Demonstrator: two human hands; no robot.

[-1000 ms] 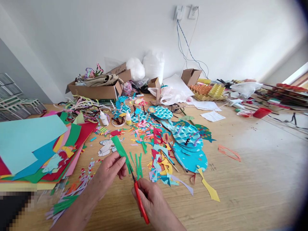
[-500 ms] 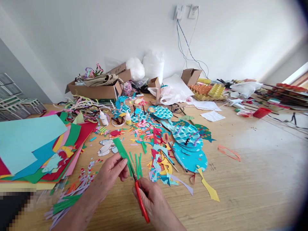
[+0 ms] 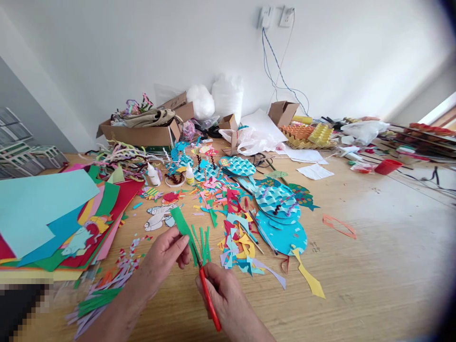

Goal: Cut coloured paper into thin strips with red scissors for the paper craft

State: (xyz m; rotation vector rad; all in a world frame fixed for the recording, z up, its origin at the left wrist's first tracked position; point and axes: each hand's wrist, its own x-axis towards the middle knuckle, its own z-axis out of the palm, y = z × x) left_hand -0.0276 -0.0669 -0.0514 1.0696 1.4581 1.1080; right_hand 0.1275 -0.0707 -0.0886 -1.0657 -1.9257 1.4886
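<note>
Between thumb and fingers, my left hand point(image 3: 171, 251) pinches a strip of green paper point(image 3: 181, 222) that slants down toward the scissors. My right hand point(image 3: 224, 289) is wrapped round the red handles of the scissors point(image 3: 210, 299). The dark blades lie along the lower part of the green strip. Thin cut green strips point(image 3: 205, 242) rest on the table just beyond my right hand. Whether the blades are fully closed cannot be made out.
Coloured sheets point(image 3: 46, 204) are stacked at the left, with cut strips point(image 3: 99, 301) nearer. Paper scraps point(image 3: 237, 237) and blue paper discs point(image 3: 281, 232) lie right of centre. Glue bottles point(image 3: 154, 175), a cardboard box point(image 3: 138, 135) and a red cup point(image 3: 388, 166) stand farther back.
The top end of the green strip has shifted slightly to the right and down. Both hands stay almost in place, still holding the strip and the scissors.
</note>
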